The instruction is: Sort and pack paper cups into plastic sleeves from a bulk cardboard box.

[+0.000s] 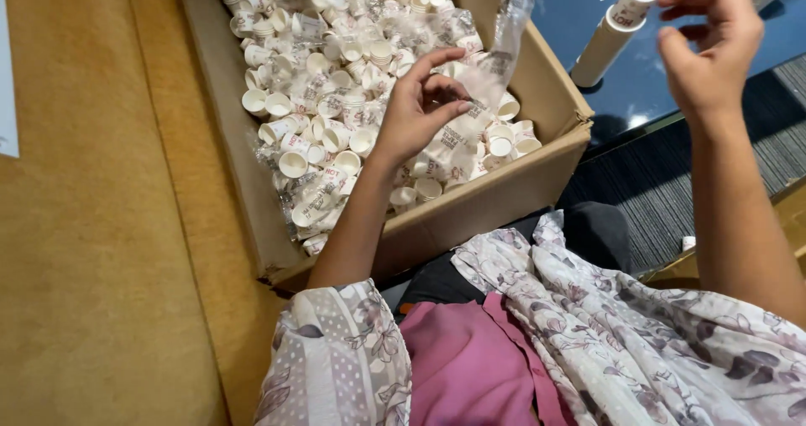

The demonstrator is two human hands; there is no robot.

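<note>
The head camera looks down at a big brown cardboard box point(504, 193) full of little white paper cups point(336, 99). Many of the cups sit in clear bags, and some lie loose.

The left hand point(416, 111) is over the box. Its fingers pinch a clear plastic sleeve point(504, 44) with small cups inside. The sleeve sticks up and leans toward the far right corner of the box. Its top end looks empty and floppy.

The right hand point(714, 44) is up high, over the dark blue bench point(579, 6). Its fingers are curled but loose, and it holds nothing. It is just beside the top of a tall stack of white cups point(613, 33). The stack leans on the bench, and I cannot tell if a fingertip touches it.

At the bottom is the person's flowery shirt point(604, 334) and some pink cloth point(470, 367). The floor on the left is tan carpet point(92, 250).
</note>
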